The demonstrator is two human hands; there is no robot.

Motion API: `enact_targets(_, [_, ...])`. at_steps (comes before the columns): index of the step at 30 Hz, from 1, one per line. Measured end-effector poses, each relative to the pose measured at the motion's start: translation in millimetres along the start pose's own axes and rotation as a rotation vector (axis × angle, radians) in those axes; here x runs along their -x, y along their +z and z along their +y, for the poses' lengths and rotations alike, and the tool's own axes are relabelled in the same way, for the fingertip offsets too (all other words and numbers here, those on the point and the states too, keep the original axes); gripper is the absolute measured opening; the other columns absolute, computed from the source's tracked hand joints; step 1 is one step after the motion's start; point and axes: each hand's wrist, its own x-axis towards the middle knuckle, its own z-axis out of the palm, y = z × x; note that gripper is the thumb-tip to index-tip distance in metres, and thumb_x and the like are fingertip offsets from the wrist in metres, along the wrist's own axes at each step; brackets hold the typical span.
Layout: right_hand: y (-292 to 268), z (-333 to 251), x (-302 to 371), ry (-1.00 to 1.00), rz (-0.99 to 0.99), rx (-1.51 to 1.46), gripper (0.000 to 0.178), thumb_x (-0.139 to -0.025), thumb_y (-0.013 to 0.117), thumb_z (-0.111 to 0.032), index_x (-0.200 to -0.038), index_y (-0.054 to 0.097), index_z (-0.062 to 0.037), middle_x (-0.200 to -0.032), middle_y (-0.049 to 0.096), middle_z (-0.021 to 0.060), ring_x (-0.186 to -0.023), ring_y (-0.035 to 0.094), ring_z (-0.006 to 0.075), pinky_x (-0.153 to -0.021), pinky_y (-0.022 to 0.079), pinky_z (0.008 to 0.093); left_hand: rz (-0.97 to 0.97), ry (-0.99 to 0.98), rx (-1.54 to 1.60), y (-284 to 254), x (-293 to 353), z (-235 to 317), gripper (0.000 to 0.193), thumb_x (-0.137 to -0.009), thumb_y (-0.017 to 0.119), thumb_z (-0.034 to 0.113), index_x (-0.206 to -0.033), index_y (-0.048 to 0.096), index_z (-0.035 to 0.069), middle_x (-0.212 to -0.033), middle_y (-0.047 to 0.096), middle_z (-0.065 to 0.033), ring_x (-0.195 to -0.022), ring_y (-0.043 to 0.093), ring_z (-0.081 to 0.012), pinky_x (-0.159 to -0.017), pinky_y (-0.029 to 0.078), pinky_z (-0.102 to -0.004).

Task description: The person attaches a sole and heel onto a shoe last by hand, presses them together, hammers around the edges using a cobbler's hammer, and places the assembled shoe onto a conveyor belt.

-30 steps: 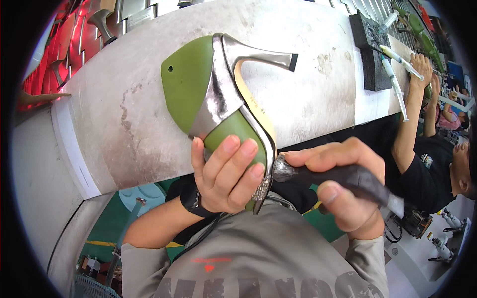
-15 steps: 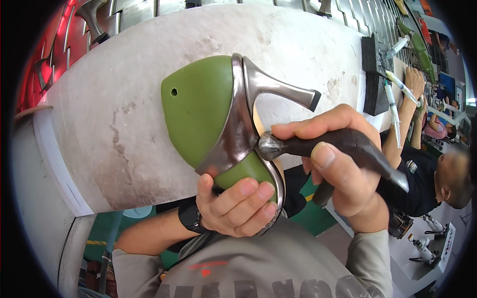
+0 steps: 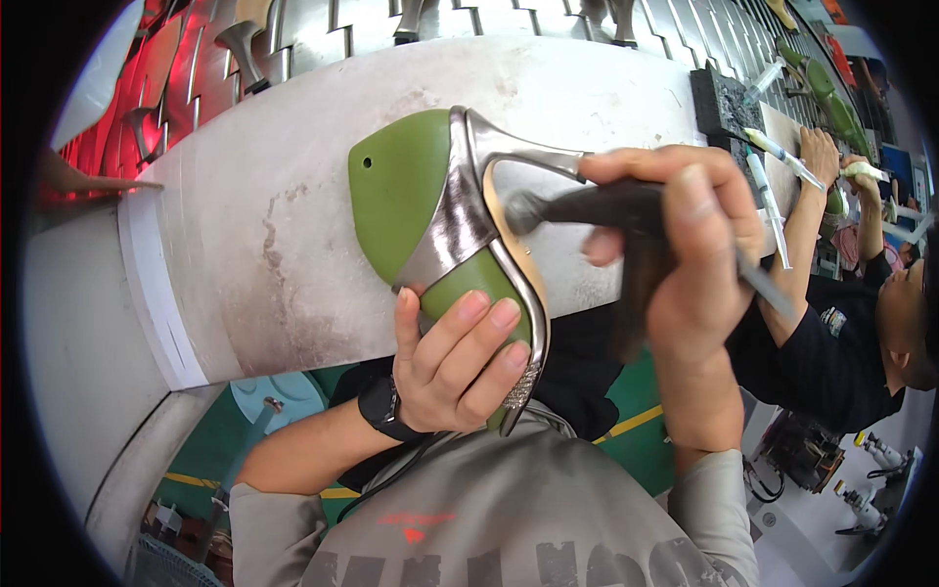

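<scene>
A metallic bronze high-heeled shoe (image 3: 464, 221) lies on its side over the pale worktable, with a green shoe last (image 3: 399, 196) inside it. Its heel points to the right, and the tan sole faces that way too. My left hand (image 3: 458, 367) grips the toe end, fingers wrapped over the green last and the strap. In my right hand (image 3: 699, 235) is a dark-handled hammer (image 3: 597, 208), blurred by motion. The hammer's rounded metal head is right beside the sole under the arch; whether it touches cannot be made out.
Beyond the worktable (image 3: 293, 293) runs a metal slatted conveyor (image 3: 509, 18) carrying several shoe heels, lit red at the left. Syringes (image 3: 767, 194) lie by a black foam block (image 3: 722, 103) at the right. A co-worker (image 3: 831, 342) works there. A blue stool (image 3: 279, 401) stands below.
The hammer and my right hand have swung slightly up and to the right. The shoe has turned a little, showing more of its sole, while my left hand keeps its hold.
</scene>
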Motion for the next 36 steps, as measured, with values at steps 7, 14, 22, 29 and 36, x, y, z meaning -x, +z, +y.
enact_targets(7, [-1, -18, -18, 0.206, -0.164, 0.045, 0.032, -0.108, 0.052, -0.029, -0.103, 0.062, 0.0010, -0.098, 0.075, 0.0262, -0.059, 0.065, 0.0181, -0.057, 0.055, 0.0278, 0.039, -0.029, -0.003, 1, 2, -1, 0.032, -0.102, 0.066, 0.018, -0.132, 0.054, 0.015, -0.136, 0.068, -0.0061, -0.135, 0.061, -0.0261, -0.126, 0.026, -0.0691])
enact_targets(14, [25, -44, -66, 0.147, -0.530, 0.355, 0.024, -0.100, 0.060, -0.020, -0.091, 0.063, 0.0020, -0.085, 0.075, 0.0163, -0.057, 0.062, 0.0120, -0.051, 0.050, 0.0247, 0.036, -0.017, -0.001, -2, 5, -3, 0.030, -0.104, 0.064, 0.021, -0.131, 0.054, 0.017, -0.136, 0.068, -0.0019, -0.136, 0.060, -0.0228, -0.127, 0.023, -0.0691])
enact_targets(22, [16, -3, -10, -0.041, -0.005, 0.058, 0.026, -0.107, 0.049, -0.021, -0.104, 0.062, 0.0017, -0.094, 0.075, 0.0242, -0.058, 0.064, 0.0167, -0.055, 0.053, 0.0268, 0.018, 0.014, 0.018, -2, 1, -1, 0.031, -0.103, 0.063, 0.019, -0.132, 0.054, 0.014, -0.136, 0.068, -0.0069, -0.135, 0.060, -0.0268, -0.125, 0.025, -0.0706])
enact_targets(29, [18, -11, -18, 0.001, -0.103, 0.083, 0.023, -0.107, 0.059, -0.020, -0.102, 0.064, 0.0010, -0.096, 0.078, 0.0164, -0.059, 0.063, 0.0117, -0.057, 0.052, 0.0236, -0.104, 0.123, -0.061, -9, 4, -10, 0.073, -0.092, 0.080, 0.034, -0.147, 0.041, 0.006, -0.148, 0.052, -0.0231, -0.140, 0.051, -0.0433, -0.124, 0.023, -0.0719])
enact_targets(36, [-26, -45, 98, -0.317, 0.207, -0.327, 0.035, -0.110, 0.047, -0.033, -0.115, 0.056, 0.0003, -0.100, 0.071, 0.0244, -0.063, 0.065, 0.0202, -0.055, 0.056, 0.0295, -0.058, 0.118, -0.083, -11, -1, -8, 0.075, -0.091, 0.081, 0.036, -0.148, 0.043, 0.006, -0.149, 0.053, -0.0240, -0.140, 0.052, -0.0435, -0.126, 0.025, -0.0666])
